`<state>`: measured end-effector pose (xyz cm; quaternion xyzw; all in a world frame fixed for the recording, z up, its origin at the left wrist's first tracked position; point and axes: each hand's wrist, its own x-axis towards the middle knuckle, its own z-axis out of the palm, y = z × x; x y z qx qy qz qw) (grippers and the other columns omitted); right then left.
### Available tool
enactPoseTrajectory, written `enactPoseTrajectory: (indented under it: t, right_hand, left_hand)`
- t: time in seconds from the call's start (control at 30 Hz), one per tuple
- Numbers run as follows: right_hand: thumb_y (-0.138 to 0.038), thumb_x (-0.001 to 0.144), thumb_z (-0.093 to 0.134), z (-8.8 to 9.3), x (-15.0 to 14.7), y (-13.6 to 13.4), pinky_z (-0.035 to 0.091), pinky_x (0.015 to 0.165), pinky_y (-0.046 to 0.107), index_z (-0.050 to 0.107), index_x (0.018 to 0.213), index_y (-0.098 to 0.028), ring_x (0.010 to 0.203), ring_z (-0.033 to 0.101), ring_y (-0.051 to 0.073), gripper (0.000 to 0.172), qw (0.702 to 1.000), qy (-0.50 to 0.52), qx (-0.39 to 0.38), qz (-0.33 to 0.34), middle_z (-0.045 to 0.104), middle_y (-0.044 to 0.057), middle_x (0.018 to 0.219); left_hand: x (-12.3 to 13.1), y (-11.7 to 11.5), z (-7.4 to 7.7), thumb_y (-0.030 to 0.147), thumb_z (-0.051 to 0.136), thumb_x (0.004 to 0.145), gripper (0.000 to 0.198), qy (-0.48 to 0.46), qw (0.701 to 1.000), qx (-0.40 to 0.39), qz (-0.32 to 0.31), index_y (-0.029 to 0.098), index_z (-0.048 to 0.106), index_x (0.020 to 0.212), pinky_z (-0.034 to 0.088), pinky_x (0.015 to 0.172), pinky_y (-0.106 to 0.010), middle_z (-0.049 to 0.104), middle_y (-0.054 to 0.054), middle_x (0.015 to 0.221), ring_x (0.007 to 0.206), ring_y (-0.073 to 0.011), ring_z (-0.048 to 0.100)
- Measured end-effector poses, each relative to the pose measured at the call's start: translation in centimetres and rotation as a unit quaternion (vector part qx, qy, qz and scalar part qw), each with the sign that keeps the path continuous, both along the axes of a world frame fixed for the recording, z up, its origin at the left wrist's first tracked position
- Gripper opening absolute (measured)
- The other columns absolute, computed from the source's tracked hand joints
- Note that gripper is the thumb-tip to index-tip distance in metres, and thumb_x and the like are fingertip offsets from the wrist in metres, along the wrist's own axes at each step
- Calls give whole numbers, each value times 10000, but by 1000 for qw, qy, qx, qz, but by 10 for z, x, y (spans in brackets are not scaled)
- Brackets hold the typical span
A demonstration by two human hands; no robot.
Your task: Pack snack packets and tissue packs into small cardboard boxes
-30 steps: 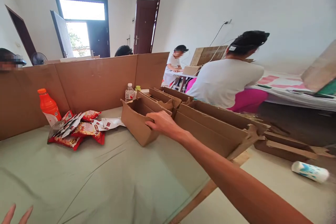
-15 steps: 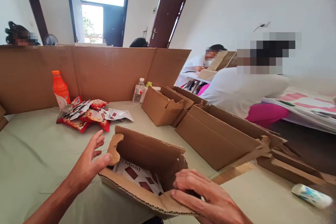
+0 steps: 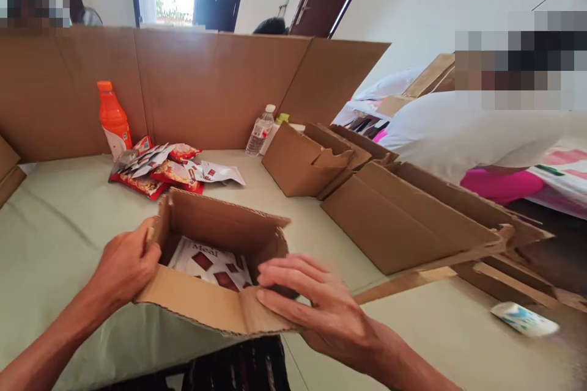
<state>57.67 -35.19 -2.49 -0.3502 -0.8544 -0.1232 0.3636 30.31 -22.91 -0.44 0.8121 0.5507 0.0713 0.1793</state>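
An open cardboard box [image 3: 197,290] is held between my two hands at the front edge of the table. My left hand [image 3: 126,263] grips its left end, the thumb over the rim. My right hand [image 3: 316,299] is closed over the box's right front corner, fingers reaching over the edge. Inside the box lies a white packet [image 3: 215,263] with dark red squares and the printed word "Meal". Behind the box, a pile of red and white snack packets [image 3: 169,171] rests on the table.
An orange bottle [image 3: 113,119] and a clear water bottle [image 3: 260,131] stand before a cardboard screen [image 3: 220,85]. Several open cardboard boxes [image 3: 403,220] line the right side. A white tissue pack [image 3: 525,319] lies at the far right. A person in white [image 3: 477,128] sits beyond.
My left hand has gone from spread beside the box to gripping its left end. The box has shifted left and toward me, my right hand staying on it. The view has tilted down.
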Motion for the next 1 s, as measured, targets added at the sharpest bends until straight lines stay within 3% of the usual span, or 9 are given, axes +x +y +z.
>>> enactPoseTrajectory:
  t: [0.1, 0.2, 0.3, 0.4, 0.53, 0.6, 0.7, 0.8, 1.0]
  right_hand:
    - [-18, 891, 525, 1, -7, 7, 491, 1014, 391, 687, 1029, -209, 1189, 651, 213, 286, 1000, -27, -7, -7, 774, 74, 1073]
    - [-51, 841, 542, 5, -11, 11, 496, 1031, 465, 678, 1142, -202, 1258, 626, 261, 364, 999, 12, -41, 11, 726, 120, 1248]
    - [-77, 858, 569, 16, -11, 17, 558, 939, 469, 681, 1206, -234, 1169, 681, 287, 397, 988, 132, -80, -11, 685, 126, 1321]
    - [-41, 902, 595, 37, -19, 35, 595, 814, 346, 722, 1131, -296, 1017, 732, 224, 366, 968, 218, -116, -43, 745, 54, 1181]
    - [-82, 957, 555, 64, -56, 82, 578, 790, 277, 728, 1130, -271, 937, 732, 177, 310, 956, -23, -282, 82, 757, 43, 1067]
    - [-105, 929, 593, 65, -79, 107, 560, 730, 285, 692, 1256, -245, 900, 725, 194, 369, 891, -229, -373, 124, 743, 72, 1088]
    - [-118, 807, 730, 50, -107, 132, 519, 652, 304, 519, 1491, -235, 919, 713, 248, 725, 810, -417, -392, 126, 682, 140, 1259]
    - [-124, 785, 750, 33, -123, 141, 503, 657, 329, 371, 1589, -285, 955, 706, 282, 903, 803, -458, -356, 137, 597, 183, 1385]
    - [-135, 977, 503, 17, -141, 141, 422, 558, 288, 502, 1506, -352, 763, 698, 207, 571, 788, -471, -360, 166, 695, 121, 1179]
  left_hand:
    - [-39, -12, -3, 407, 325, 891, 567, -1, 996, 50, 76, 191, 562, 1358, 420, 633, -341, 647, -7, 675, 652, -253, 623]
    - [-71, -24, -10, 429, 385, 885, 508, -33, 988, 91, 121, 222, 607, 1292, 417, 542, -312, 596, 47, 590, 500, -196, 549]
    - [-83, -31, -22, 386, 438, 878, 487, -107, 977, 137, 121, 215, 596, 1305, 529, 607, -310, 742, -22, 967, 662, -187, 662]
    - [-78, -32, -35, 340, 424, 899, 583, -164, 967, 169, 101, 151, 481, 1448, 595, 916, -388, 626, -127, 1410, 1167, -277, 674]
    - [-67, -34, -46, 268, 411, 929, 639, -209, 964, 153, 63, 135, 343, 1550, 455, 1172, -457, 477, -138, 1578, 1437, -285, 487]
    - [-64, -35, -48, 235, 428, 922, 658, -222, 963, 142, 58, 158, 320, 1567, 430, 1196, -454, 456, -120, 1597, 1455, -276, 467]
    - [-64, -36, -48, 187, 437, 901, 693, -237, 962, 127, 57, 186, 303, 1581, 407, 1214, -453, 436, -99, 1613, 1477, -273, 434]
    - [-64, -37, -50, 164, 433, 888, 714, -251, 959, 116, 56, 190, 292, 1588, 390, 1225, -446, 418, -94, 1625, 1495, -271, 403]
    - [-63, -35, -57, 130, 416, 884, 724, -265, 956, 116, 56, 185, 269, 1591, 380, 1230, -454, 407, -107, 1629, 1508, -269, 381]
